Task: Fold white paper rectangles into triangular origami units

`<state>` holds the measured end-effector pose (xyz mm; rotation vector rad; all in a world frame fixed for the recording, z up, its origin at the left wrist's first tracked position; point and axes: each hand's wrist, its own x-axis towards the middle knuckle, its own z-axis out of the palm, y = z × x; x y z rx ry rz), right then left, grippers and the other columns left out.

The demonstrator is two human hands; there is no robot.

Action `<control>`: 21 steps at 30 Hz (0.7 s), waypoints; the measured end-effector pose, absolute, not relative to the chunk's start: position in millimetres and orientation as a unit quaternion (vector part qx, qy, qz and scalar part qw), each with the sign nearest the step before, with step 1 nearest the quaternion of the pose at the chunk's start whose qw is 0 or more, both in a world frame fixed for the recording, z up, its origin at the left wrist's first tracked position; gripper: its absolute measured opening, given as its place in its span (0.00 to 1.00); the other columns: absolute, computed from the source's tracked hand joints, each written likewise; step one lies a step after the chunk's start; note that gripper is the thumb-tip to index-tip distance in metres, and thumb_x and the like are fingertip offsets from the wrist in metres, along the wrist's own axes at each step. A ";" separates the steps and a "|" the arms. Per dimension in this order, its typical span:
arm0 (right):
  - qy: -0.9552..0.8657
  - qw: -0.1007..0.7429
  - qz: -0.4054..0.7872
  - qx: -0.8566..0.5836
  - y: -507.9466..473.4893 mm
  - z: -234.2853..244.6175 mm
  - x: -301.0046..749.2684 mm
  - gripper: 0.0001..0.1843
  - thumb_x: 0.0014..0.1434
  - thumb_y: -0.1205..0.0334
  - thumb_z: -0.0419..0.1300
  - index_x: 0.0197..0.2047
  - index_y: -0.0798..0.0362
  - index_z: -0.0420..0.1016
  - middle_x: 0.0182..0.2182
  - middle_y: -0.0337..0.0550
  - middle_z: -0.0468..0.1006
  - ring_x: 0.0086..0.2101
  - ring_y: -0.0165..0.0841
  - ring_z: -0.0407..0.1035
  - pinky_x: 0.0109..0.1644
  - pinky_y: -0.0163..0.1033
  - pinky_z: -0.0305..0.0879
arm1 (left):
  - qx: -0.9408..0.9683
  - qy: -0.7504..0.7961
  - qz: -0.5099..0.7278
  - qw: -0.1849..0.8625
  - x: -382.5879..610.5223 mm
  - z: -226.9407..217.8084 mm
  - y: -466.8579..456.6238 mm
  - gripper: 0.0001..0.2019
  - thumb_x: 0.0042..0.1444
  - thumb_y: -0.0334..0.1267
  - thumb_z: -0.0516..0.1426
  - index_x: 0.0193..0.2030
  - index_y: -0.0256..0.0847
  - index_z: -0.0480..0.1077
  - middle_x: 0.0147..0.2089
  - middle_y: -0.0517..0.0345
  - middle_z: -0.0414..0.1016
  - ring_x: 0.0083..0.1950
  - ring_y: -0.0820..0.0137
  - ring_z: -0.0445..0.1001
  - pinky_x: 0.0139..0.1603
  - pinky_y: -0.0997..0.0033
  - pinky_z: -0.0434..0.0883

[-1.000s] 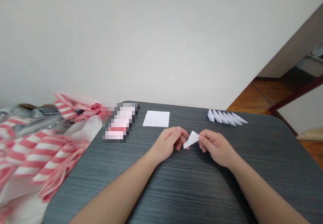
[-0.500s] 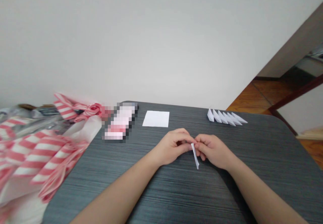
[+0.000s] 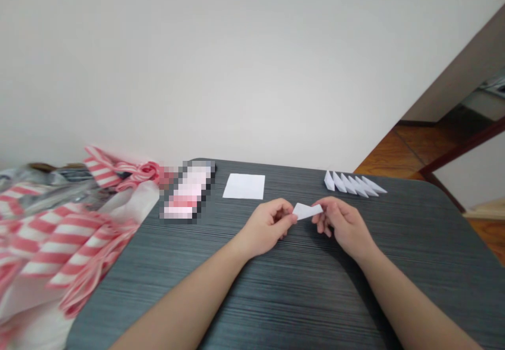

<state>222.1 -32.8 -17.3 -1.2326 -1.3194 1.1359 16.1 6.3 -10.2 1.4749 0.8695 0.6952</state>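
A small folded white paper triangle (image 3: 306, 211) lies flat across the gap between my hands, held by its ends. My left hand (image 3: 268, 227) pinches its left tip between thumb and fingers. My right hand (image 3: 339, 225) grips the right end the same way. Both hands hover just over the dark grey wood-grain table (image 3: 300, 297). Beyond them lies a flat square of white paper (image 3: 243, 186), which neither hand touches.
A row of several folded white paper units (image 3: 351, 183) stands at the table's far right edge. A pixelated pink-and-white object (image 3: 185, 192) lies at the far left. A pink-striped white bag (image 3: 67, 239) spills over the left edge. Wooden floor (image 3: 394, 155) shows beyond the table.
The paper has turned from a narrow, edge-on strip pointing down to a flat, nearly horizontal triangle. My hands have moved slightly apart.
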 end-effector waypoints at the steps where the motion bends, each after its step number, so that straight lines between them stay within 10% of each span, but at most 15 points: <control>1: -0.552 0.477 0.457 -0.508 -32.8 -17.1 222.4 0.17 0.67 0.48 0.53 0.40 0.53 0.73 0.25 0.40 0.76 0.20 0.28 0.66 0.22 0.33 0.59 | 0.629 0.379 0.306 0.605 17.0 -10.6 6.5 0.08 0.58 0.39 0.58 0.33 0.38 0.66 0.22 0.67 0.65 0.21 0.78 0.64 0.23 0.78 0.63; 9: -0.611 0.403 0.384 -0.562 -33.7 -14.5 221.3 0.12 0.65 0.55 0.58 0.32 0.53 0.74 0.21 0.37 0.74 0.21 0.28 0.67 0.26 0.33 0.61 | 0.623 0.368 0.336 0.603 18.9 -9.3 5.2 0.07 0.59 0.39 0.57 0.41 0.39 0.67 0.27 0.65 0.66 0.23 0.77 0.66 0.25 0.77 0.66; 15: -0.620 0.413 0.398 -0.534 -33.4 -18.3 217.4 0.07 0.63 0.57 0.59 0.39 0.52 0.73 0.25 0.38 0.76 0.24 0.30 0.71 0.30 0.35 0.66 | 0.755 0.360 0.281 0.470 13.9 1.0 6.6 0.18 0.63 0.40 0.54 0.23 0.38 0.64 0.24 0.61 0.66 0.28 0.75 0.66 0.29 0.76 0.64; 21: -0.606 0.484 0.359 -0.519 -32.3 -21.9 217.1 0.08 0.64 0.57 0.60 0.45 0.50 0.69 0.29 0.39 0.74 0.28 0.32 0.72 0.33 0.37 0.69 | 0.707 0.391 0.275 0.522 14.5 -5.4 7.1 0.14 0.64 0.43 0.53 0.34 0.37 0.74 0.23 0.62 0.68 0.24 0.76 0.67 0.26 0.78 0.65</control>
